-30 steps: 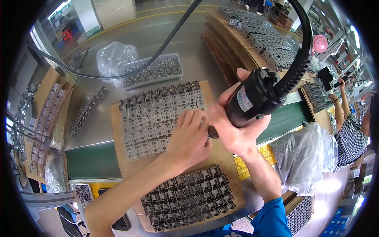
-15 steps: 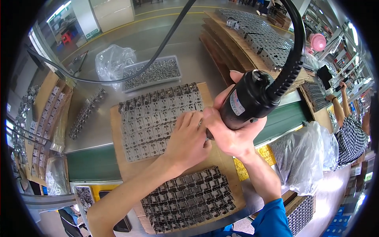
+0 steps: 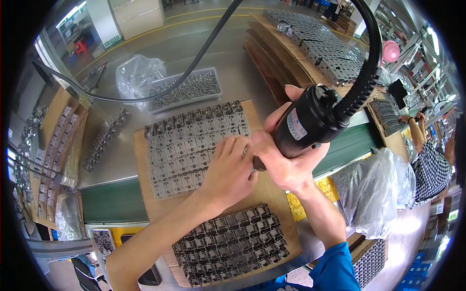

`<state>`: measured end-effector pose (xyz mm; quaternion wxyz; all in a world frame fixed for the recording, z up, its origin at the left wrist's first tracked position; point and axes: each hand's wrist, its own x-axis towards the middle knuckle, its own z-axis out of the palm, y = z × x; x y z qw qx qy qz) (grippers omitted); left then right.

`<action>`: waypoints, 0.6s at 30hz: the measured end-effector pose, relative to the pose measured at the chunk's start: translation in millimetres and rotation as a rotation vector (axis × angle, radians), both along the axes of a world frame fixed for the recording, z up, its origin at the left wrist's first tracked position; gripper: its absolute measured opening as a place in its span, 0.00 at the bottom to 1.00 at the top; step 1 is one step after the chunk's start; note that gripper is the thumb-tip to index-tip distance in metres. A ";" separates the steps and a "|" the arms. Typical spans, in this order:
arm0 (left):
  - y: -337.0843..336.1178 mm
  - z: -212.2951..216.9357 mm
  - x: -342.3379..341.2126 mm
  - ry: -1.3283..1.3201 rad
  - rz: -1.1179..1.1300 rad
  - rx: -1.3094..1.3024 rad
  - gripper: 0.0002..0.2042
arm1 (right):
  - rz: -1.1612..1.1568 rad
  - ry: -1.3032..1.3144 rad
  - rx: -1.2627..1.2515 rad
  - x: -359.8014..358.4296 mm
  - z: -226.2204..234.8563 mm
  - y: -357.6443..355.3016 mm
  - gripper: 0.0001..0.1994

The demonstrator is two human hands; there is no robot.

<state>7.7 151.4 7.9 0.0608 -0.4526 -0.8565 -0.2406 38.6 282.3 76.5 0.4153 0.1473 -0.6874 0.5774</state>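
Black plastic covers the body of the power tool [image 3: 302, 127], which the right hand [image 3: 287, 167] holds tilted above the cardboard sheet [image 3: 272, 196]. That hand's fingers are clamped on it: the thumb lies along its left side, the other fingers wrap round the far side, and the body rises out of the grip toward the thick black cable [image 3: 361, 89]. Its lower end points down and left, close beside the fingers of the left hand [image 3: 227, 169]; the working tip is hidden.

The left hand's fingers are bent and side by side at the right edge of the grey metal plates [image 3: 177, 155], next to the right thumb. Their tips are covered, so I cannot tell whether they pinch a piece. The plates lie flat in rows on the cardboard, left of and beyond the left fingers. Nearer the body, rows of dark metal parts [image 3: 233, 245] lie on the cardboard, apart from both hands. Beyond the plates stands a clear tray [image 3: 187, 102] of screws.
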 end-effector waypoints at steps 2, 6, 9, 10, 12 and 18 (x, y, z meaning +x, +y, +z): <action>-0.2 0.2 0.2 -0.013 0.001 0.002 0.21 | -0.003 0.000 0.016 0.7 0.5 0.2 0.34; 0.0 1.0 0.9 0.010 -0.003 0.029 0.20 | -0.003 0.000 0.029 1.0 0.0 1.5 0.34; 0.5 0.8 0.9 0.015 0.003 0.051 0.20 | -0.012 0.009 0.049 0.5 1.2 2.1 0.34; 0.3 1.1 0.6 0.028 0.002 0.046 0.21 | -0.015 0.014 0.064 0.5 1.6 2.0 0.34; 0.1 0.9 0.7 0.040 0.002 0.040 0.21 | -0.010 0.019 0.071 0.9 1.0 1.9 0.34; -0.8 2.1 1.8 -0.004 0.002 0.011 0.22 | 0.001 0.024 0.050 1.6 1.2 -0.4 0.35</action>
